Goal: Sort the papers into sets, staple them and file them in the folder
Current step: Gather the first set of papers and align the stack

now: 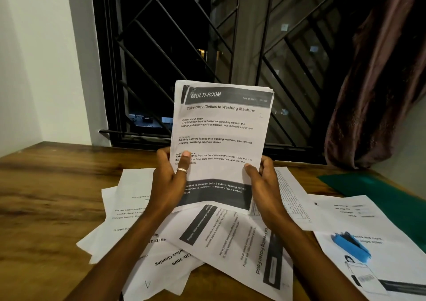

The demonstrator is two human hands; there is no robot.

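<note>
I hold a thin stack of printed sheets point(221, 130) upright above the table, top page headed "MULTI-ROOM". My left hand point(169, 181) grips its lower left edge, the thumb with a ring lying on the front. My right hand point(262, 183) grips the lower right edge, thumb on the front. Loose printed papers point(230, 238) lie scattered on the wooden table point(46, 197) under my hands. A blue stapler point(350, 245) rests on a sheet at the right. A green folder point(378, 192) lies at the far right.
A dark window with a metal grille point(207, 47) stands behind the table. A brown curtain point(373, 82) hangs at the right and a white wall point(39, 59) at the left. Bare wood shows on the table's left side.
</note>
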